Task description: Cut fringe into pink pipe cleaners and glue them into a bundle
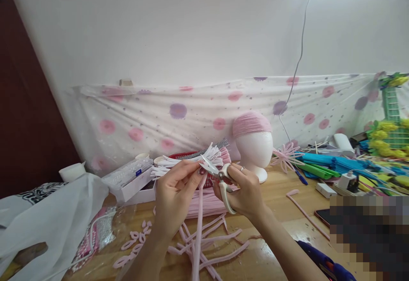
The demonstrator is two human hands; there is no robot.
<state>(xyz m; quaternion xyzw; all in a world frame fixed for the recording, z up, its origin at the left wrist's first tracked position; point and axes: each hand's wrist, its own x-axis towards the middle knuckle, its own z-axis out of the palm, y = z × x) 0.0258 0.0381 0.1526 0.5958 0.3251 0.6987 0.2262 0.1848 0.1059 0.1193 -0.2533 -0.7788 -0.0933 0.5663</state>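
My left hand [179,191] pinches the upper end of a long pink pipe cleaner [200,225], which hangs down toward the table's front. In my right hand [244,187] are white-handled scissors [227,198], with fingers through the loops. Their blades reach to the pipe cleaner's end at my left fingertips; whether they touch it I cannot tell. Below lie several loose pink pipe cleaners [230,262], partly crossing one another. Small pink loops [129,244] lie left of my left forearm. A bundle of pink pipe cleaners [207,204] is behind my hands, partly hidden.
A white foam head [255,146] with a pink wrapped top stands behind my right hand. White pipe cleaners [172,163] lie by a red basket [182,155]. At left are a plastic bag [73,212] and a box [128,183]; at right, a glue gun [322,262] and charger [347,181].
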